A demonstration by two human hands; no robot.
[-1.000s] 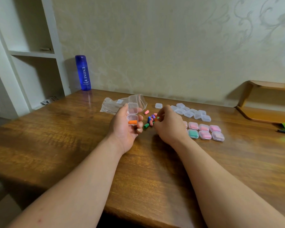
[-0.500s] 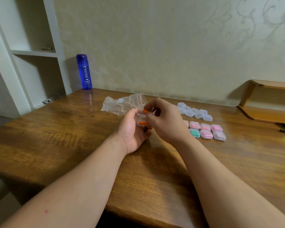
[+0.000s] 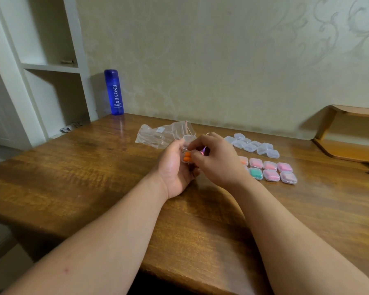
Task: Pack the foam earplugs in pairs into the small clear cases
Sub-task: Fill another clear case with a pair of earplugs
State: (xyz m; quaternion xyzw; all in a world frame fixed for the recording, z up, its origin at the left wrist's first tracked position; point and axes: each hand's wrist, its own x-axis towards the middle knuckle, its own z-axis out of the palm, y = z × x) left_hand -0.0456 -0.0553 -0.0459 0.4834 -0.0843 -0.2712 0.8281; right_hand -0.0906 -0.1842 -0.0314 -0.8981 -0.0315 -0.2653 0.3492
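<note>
While the left hand (image 3: pixel 175 169) cupped the small clear plastic case (image 3: pixel 189 138) over the wooden table (image 3: pixel 94 167), two orange foam earplugs (image 3: pixel 186 157) lay inside, long axes left-right, the right hand (image 3: pixel 218 163) pinching its right edge.

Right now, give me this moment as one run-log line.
left hand: holds open case | case: two orange earplugs inside | right hand: fingertips at case, grip unclear | filled cases: on table

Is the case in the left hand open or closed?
Open: the clear case in the left hand has its lid raised above two orange earplugs.
</note>
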